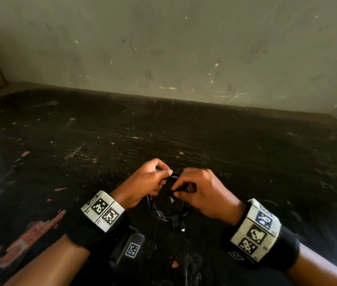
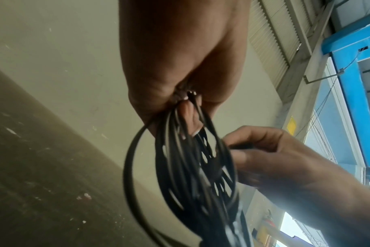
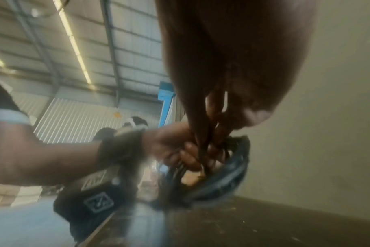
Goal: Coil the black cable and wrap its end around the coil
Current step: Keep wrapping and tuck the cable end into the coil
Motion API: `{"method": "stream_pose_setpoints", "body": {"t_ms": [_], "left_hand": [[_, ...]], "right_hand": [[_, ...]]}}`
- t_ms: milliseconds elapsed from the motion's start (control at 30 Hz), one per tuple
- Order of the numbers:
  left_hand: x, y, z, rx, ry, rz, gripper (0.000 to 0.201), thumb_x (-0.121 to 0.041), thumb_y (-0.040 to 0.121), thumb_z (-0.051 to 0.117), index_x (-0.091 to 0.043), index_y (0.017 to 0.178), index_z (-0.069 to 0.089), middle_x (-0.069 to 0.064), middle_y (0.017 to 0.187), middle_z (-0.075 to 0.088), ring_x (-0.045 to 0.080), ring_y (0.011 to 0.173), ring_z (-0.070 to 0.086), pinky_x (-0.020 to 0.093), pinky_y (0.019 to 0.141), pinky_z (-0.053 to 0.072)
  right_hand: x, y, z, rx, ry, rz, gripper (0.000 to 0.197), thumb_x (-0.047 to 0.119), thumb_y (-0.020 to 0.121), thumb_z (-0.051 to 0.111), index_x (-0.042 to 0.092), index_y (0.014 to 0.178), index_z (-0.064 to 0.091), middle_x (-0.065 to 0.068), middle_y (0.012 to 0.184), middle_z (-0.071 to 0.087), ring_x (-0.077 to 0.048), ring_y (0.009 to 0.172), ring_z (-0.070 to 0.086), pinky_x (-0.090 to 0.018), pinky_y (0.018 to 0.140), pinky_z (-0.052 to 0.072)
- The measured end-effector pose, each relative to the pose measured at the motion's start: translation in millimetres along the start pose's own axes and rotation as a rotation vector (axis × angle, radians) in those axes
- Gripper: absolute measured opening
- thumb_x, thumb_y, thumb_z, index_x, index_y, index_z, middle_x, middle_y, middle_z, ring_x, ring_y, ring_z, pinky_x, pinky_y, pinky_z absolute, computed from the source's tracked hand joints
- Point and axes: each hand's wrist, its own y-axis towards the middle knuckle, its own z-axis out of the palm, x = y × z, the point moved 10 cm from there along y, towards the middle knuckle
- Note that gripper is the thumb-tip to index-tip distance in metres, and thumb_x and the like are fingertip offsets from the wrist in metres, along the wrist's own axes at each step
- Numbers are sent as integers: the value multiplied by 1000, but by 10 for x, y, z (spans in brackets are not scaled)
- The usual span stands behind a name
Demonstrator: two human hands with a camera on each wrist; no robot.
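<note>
1. Before us a dark, scratched bench (image 1: 184,131) meets a grey wall (image 1: 163,48).
2. Our left hand (image 1: 147,182) grips the top of the black cable (image 2: 186,167) coil, which hangs over the bench.
3. Our right hand (image 1: 202,190) pinches the cable's end beside the coil.

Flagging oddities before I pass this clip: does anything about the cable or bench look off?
One loop of the cable bows out wider than the rest of the coil, which the left hand grips. The bench is scuffed and flecked with debris. Nothing else stands out.
</note>
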Motion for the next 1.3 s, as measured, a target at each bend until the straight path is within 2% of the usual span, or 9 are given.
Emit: {"method": "stream_pose_setpoints", "body": {"t_ms": [167, 300, 433, 533, 633, 733, 867, 1067, 1300], "left_hand": [[-41, 0, -7, -20, 0, 10, 7, -26, 92, 54, -23, 87, 57, -4, 64, 47, 3, 44, 38, 20, 43, 29], [-59, -22, 33, 12, -40, 31, 12, -30, 91, 58, -19, 94, 57, -2, 64, 52, 5, 47, 42, 22, 45, 34], [-78, -52, -59, -78, -23, 97, 23, -32, 90, 59, -14, 104, 61, 4, 74, 68, 15, 65, 64, 26, 63, 47], [75, -79, -74, -131, -97, 54, 28, -43, 90, 54, -17, 97, 65, -2, 68, 64, 16, 65, 65, 35, 74, 47], [162, -78, -57, -184, -263, 19, 39, -51, 89, 51, -15, 92, 65, -4, 62, 61, 11, 56, 57, 32, 62, 46], [84, -99, -50, -233, -247, 29, 29, -40, 95, 48, -15, 86, 60, -10, 50, 57, 1, 41, 51, 24, 49, 38], [44, -81, -5, -249, -179, 43, 26, -30, 94, 50, -21, 71, 56, -4, 59, 49, 5, 46, 45, 24, 47, 34], [108, -51, 90, -203, -293, -22, 23, -24, 94, 52, -14, 74, 52, -2, 56, 42, 6, 40, 39, 22, 42, 32], [228, -87, 274, 12, -444, -203, 24, -31, 93, 50, -12, 87, 63, 1, 59, 48, 10, 45, 41, 24, 47, 36]], "right_hand": [[-40, 25, -21, -124, -113, -48, 16, 18, 81, 69, 23, 96, 71, 2, 122, 54, -10, 112, 48, -16, 90, 41], [-75, 55, 21, -115, -65, -55, 18, 10, 83, 66, 18, 99, 69, 2, 107, 62, -8, 96, 60, -28, 85, 53], [-190, 27, -99, -251, -62, -20, 20, 7, 82, 66, 16, 99, 71, 8, 100, 58, -4, 90, 58, -14, 78, 47], [-250, 17, -167, -296, -48, -12, 18, 7, 83, 66, 16, 98, 71, 6, 100, 60, -3, 90, 57, -8, 77, 45], [-223, 24, -109, -240, -70, -33, 18, 12, 84, 65, 17, 100, 70, 2, 106, 60, -3, 93, 57, -10, 77, 46], [-166, 7, -37, -187, -169, -70, 18, 15, 83, 67, 20, 100, 70, -2, 121, 57, -11, 107, 56, -21, 89, 48], [-111, 36, 30, -132, -321, -78, 19, 13, 80, 69, 21, 98, 72, -10, 139, 47, -24, 128, 43, -34, 100, 37], [-46, 39, 31, -127, -333, -183, 22, 5, 79, 67, 15, 99, 70, -8, 114, 60, -21, 98, 62, -31, 75, 57], [-29, 16, 42, -87, -316, -271, 22, 12, 85, 57, 13, 102, 70, -6, 111, 62, -15, 96, 61, -22, 76, 53]]}}
